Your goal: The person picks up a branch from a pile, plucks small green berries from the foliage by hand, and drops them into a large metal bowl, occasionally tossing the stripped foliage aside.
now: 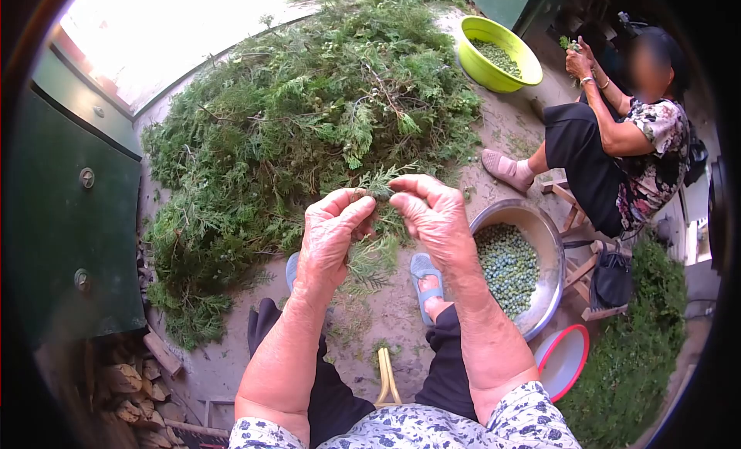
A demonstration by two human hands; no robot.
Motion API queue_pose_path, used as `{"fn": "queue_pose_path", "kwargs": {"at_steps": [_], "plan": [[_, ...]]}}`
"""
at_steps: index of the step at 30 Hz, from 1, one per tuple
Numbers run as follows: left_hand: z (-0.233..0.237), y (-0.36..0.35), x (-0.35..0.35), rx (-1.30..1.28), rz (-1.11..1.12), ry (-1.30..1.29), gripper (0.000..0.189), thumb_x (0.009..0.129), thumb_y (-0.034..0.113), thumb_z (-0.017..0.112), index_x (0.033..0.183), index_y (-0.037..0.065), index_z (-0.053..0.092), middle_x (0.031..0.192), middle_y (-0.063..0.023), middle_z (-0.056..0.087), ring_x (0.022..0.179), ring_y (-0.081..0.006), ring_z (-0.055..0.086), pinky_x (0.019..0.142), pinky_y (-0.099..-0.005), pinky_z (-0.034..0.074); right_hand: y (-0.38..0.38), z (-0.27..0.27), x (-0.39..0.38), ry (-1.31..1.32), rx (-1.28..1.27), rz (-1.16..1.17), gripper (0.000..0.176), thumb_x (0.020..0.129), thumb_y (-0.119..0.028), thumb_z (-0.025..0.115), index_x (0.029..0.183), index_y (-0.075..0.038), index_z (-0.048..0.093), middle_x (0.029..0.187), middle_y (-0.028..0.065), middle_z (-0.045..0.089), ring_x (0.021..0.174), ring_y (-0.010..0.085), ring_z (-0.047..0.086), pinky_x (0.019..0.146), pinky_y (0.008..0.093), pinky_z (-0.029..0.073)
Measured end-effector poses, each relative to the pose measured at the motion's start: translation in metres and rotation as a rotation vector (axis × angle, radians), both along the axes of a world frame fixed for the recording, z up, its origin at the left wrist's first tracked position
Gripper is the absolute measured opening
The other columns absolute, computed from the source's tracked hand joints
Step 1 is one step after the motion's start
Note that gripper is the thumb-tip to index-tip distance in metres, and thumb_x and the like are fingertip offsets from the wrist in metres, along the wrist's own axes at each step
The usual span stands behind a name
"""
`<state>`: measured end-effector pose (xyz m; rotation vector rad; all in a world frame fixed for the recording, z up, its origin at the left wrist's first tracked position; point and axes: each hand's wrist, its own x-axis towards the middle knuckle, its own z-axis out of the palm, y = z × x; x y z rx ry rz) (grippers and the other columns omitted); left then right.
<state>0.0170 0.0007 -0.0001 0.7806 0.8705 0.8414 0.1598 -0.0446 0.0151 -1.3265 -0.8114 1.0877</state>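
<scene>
My left hand (pixel 328 229) is closed on a leafy evergreen sprig (pixel 378 180), its flat green fronds sticking up above the fingers. More fronds hang below that hand, over the floor. Just right of the sprig is my right hand (pixel 438 221), thumb and forefinger curled together near the frond tips. Whatever sits between those fingertips is too small to make out. Beyond both hands spreads a big heap of cut evergreen branches (pixel 309 125). Close to my right forearm stands a metal basin (pixel 557 252) holding many small blue-green seed cones (pixel 505 268).
A person (pixel 617 133) sits at the right, hands raised around a green sprig. Behind the heap is a lime-green tub (pixel 529 67) with green pieces inside. A red-rimmed bowl (pixel 584 352), more greenery (pixel 625 372), firewood (pixel 131 387) and a green door (pixel 77 217) lie around me.
</scene>
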Motion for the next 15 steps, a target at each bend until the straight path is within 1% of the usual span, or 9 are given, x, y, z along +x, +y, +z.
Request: {"fn": "queue_pose_path", "kwargs": {"at_steps": [1, 2, 3, 5, 6, 9, 11, 13, 15], "plan": [[-0.003, 0.0, 0.0, 0.014, -0.009, -0.01, 0.012, 0.083, 0.01, 0.064, 0.092, 0.003, 0.061, 0.076, -0.0011, 0.062, 0.059, -0.0074, 0.055, 0.053, -0.0198, 0.043, 0.0, 0.0, 0.0, -0.031, -0.034, 0.073, 0.018, 0.082, -0.007, 0.064, 0.099, -0.001, 0.062, 0.074, -0.0032, 0.058, 0.055, 0.0006, 0.043, 0.046, 0.0171, 0.034], [-0.005, 0.001, 0.0, 0.028, -0.019, -0.02, 0.012, 0.082, 0.011, 0.064, 0.091, 0.003, 0.062, 0.075, -0.0002, 0.061, 0.058, -0.006, 0.053, 0.053, -0.019, 0.041, -0.001, -0.002, 0.0, -0.043, -0.052, 0.103, 0.022, 0.08, -0.006, 0.066, 0.101, 0.0, 0.062, 0.078, -0.0018, 0.06, 0.061, 0.0023, 0.048, 0.052, 0.0183, 0.039], [-0.004, 0.001, 0.0, 0.027, -0.018, -0.02, 0.012, 0.082, 0.011, 0.064, 0.091, 0.003, 0.062, 0.075, -0.0002, 0.061, 0.058, -0.006, 0.053, 0.053, -0.019, 0.041, 0.0, -0.003, 0.001, -0.043, -0.053, 0.103, 0.022, 0.08, -0.006, 0.066, 0.101, 0.0, 0.062, 0.078, -0.0018, 0.06, 0.061, 0.0023, 0.048, 0.052, 0.0183, 0.039], [-0.001, 0.001, -0.002, 0.017, -0.05, -0.002, 0.01, 0.081, 0.009, 0.064, 0.09, 0.004, 0.062, 0.074, 0.0016, 0.061, 0.058, -0.0034, 0.051, 0.053, -0.0177, 0.04, 0.001, -0.006, 0.001, -0.129, -0.026, 0.129, 0.024, 0.078, -0.008, 0.068, 0.1, 0.002, 0.062, 0.08, -0.0007, 0.061, 0.068, 0.0047, 0.052, 0.059, 0.0204, 0.043], [0.0, 0.001, -0.002, 0.017, -0.05, -0.002, 0.01, 0.081, 0.009, 0.064, 0.09, 0.004, 0.062, 0.074, 0.0016, 0.061, 0.058, -0.0034, 0.051, 0.053, -0.0177, 0.04, 0.001, -0.004, 0.002, -0.104, -0.028, 0.136, 0.028, 0.077, -0.009, 0.069, 0.102, 0.003, 0.062, 0.081, 0.0013, 0.062, 0.074, 0.0066, 0.054, 0.066, 0.0227, 0.045], [0.0, 0.001, -0.001, 0.035, -0.051, 0.051, 0.009, 0.08, 0.008, 0.065, 0.088, 0.004, 0.063, 0.072, 0.0033, 0.06, 0.058, -0.0015, 0.049, 0.052, -0.0169, 0.038, 0.002, -0.007, 0.003, -0.147, 0.028, 0.131, 0.031, 0.076, -0.01, 0.071, 0.103, 0.002, 0.063, 0.083, 0.0028, 0.063, 0.076, 0.0068, 0.054, 0.068, 0.0232, 0.046], [-0.002, 0.002, -0.001, 0.046, -0.078, 0.078, 0.008, 0.079, 0.008, 0.065, 0.085, 0.004, 0.064, 0.071, 0.0049, 0.058, 0.057, 0.0002, 0.046, 0.05, -0.0163, 0.034, 0.004, -0.015, 0.005, -0.141, 0.061, 0.138, 0.03, 0.076, -0.01, 0.071, 0.102, 0.002, 0.064, 0.084, 0.003, 0.063, 0.076, 0.0072, 0.055, 0.068, 0.0232, 0.046], [0.003, 0.002, -0.003, 0.069, -0.097, 0.112, 0.007, 0.078, 0.008, 0.066, 0.084, 0.004, 0.064, 0.07, 0.0057, 0.058, 0.057, 0.0006, 0.044, 0.049, -0.0164, 0.032, 0.004, -0.015, 0.006, -0.135, 0.095, 0.143, 0.029, 0.075, -0.01, 0.072, 0.102, 0.002, 0.065, 0.084, 0.0033, 0.063, 0.077, 0.0075, 0.055, 0.069, 0.0232, 0.046], [0.009, 0.002, -0.003, 0.093, -0.116, 0.144, 0.007, 0.078, 0.009, 0.067, 0.083, 0.004, 0.065, 0.069, 0.0064, 0.057, 0.056, 0.0011, 0.043, 0.048, -0.0165, 0.031, 0.003, -0.009, 0.007, -0.099, 0.142, 0.172, 0.024, 0.076, -0.009, 0.071, 0.097, 0.001, 0.066, 0.083, 0.003, 0.062, 0.078, 0.008, 0.056, 0.07, 0.0232, 0.045]]}}
